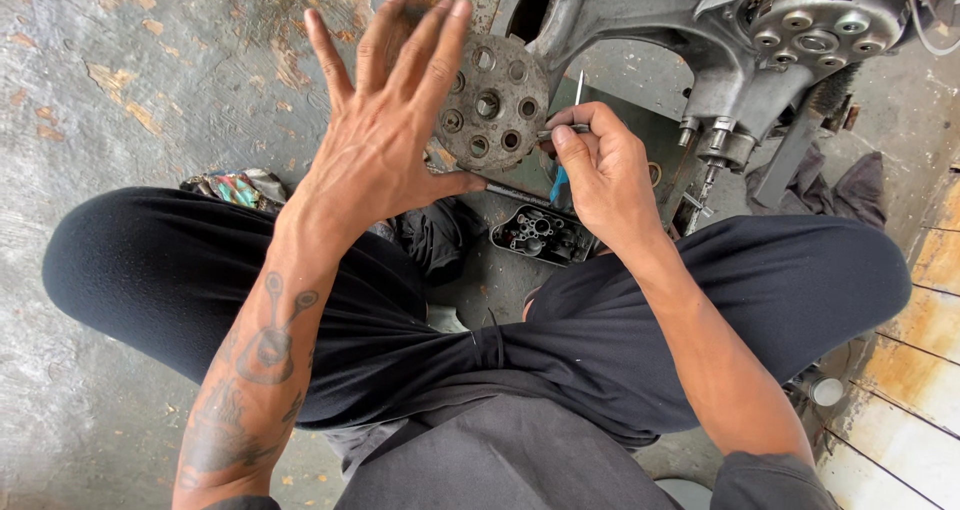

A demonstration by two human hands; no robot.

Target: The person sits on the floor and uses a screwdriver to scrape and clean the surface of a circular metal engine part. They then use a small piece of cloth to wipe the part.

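Two hands are raised over the crossed legs: the left hand (pixel 385 135) is held flat, fingers spread wide, against a perforated metal disc (pixel 492 103); the right hand (pixel 598 170) is closed around a thin screwdriver (pixel 566 160) beside it.

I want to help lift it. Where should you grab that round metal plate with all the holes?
Probably by the rim of the round holed plate, on its lower right edge, coming from the right. The open left hand covers its left side, and the right hand holds a thin tool beside it. Fingers could also hook a hole.
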